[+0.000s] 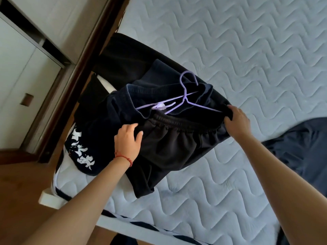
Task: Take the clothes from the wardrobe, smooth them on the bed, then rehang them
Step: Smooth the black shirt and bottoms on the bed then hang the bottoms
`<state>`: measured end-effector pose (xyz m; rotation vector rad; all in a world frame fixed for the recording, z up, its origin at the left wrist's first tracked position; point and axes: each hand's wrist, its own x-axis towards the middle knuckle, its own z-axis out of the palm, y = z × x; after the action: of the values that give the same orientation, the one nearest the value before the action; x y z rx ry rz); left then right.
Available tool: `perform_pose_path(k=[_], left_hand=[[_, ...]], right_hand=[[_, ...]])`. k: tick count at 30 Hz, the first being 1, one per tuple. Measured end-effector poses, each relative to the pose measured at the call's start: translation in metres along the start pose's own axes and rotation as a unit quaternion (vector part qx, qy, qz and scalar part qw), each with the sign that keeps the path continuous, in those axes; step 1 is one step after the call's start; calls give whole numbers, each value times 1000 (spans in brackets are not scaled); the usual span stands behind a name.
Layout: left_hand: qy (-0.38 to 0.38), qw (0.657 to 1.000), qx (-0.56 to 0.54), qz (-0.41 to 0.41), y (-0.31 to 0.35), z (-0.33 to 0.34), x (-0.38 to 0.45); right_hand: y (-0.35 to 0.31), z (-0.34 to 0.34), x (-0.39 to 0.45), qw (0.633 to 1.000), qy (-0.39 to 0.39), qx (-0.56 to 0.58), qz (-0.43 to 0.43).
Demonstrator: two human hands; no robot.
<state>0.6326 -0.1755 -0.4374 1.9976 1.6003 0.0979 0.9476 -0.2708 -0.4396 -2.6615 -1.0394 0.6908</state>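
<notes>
A pair of black shorts (173,149) with an elastic waistband lies on top of a pile of dark clothes near the mattress corner. My left hand (128,140) grips the left end of the waistband. My right hand (236,122) grips the right end. Just beyond the waistband a lilac hanger (185,100) lies on a dark navy garment (116,106). That garment shows white printed characters (82,151) at its left edge. More black cloth (123,59) lies further back by the bed frame.
The quilted pale mattress (247,59) fills the right and far side. Another dark blue garment (300,147) lies at the right edge. A dark wooden bed frame (85,68) and white wardrobe doors (21,76) stand at the left, wooden floor below.
</notes>
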Motion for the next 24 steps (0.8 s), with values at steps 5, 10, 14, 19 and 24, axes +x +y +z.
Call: perform_pose_path(k=[5, 10, 14, 19, 24], left_hand=[[210, 975, -28, 63, 7, -30, 3], [113, 986, 60, 107, 3, -45, 44], [54, 985, 100, 128, -4, -37, 63], [22, 980, 114, 163, -4, -31, 69], [4, 980, 106, 166, 2, -27, 63]], right_hand=[[-30, -13, 2, 995, 61, 32, -73], [-65, -16, 36, 992, 12, 7, -125], [-79, -1, 52, 992, -59, -5, -108], [-85, 1, 53, 991, -37, 122, -50], [-114, -13, 51, 954, -39, 291, -54]])
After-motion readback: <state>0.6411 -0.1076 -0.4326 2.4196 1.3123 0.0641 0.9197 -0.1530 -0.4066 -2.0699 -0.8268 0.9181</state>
